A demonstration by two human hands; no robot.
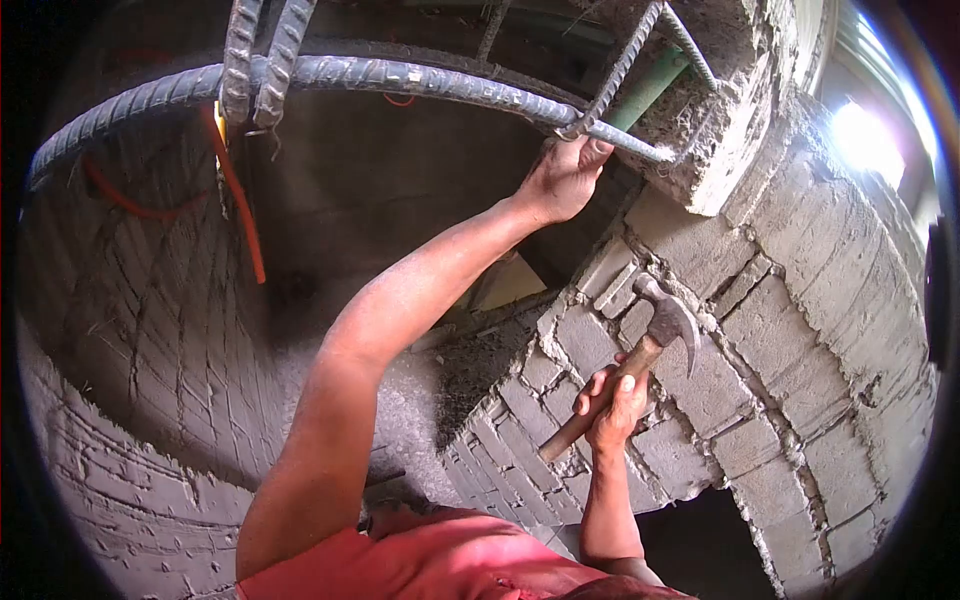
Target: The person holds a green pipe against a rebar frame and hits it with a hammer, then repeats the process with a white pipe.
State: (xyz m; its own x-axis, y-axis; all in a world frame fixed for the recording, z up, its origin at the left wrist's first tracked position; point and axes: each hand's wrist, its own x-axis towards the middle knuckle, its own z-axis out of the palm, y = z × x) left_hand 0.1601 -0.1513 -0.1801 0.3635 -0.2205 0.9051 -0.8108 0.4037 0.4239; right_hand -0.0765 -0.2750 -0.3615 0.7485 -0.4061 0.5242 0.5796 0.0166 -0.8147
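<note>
My left hand (565, 182) reaches up and forward, its fingers closed around the lower end of a green pipe (648, 88). The grip is partly hidden behind a ribbed steel rebar (420, 78) that crosses just above the hand. The pipe's upper end meets a rough concrete beam (690, 140). In my right hand (615, 405) is a claw hammer (670, 322), held by its wooden handle. Its worn metal head points up, in front of the block wall (790, 345).
Two rebar ends (262, 60) hang over the long bar at upper left. An orange flexible tube (238, 200) dangles below them. Rough scored plaster (150, 330) covers the wall at left. A dark opening (700, 545) lies low in the block wall.
</note>
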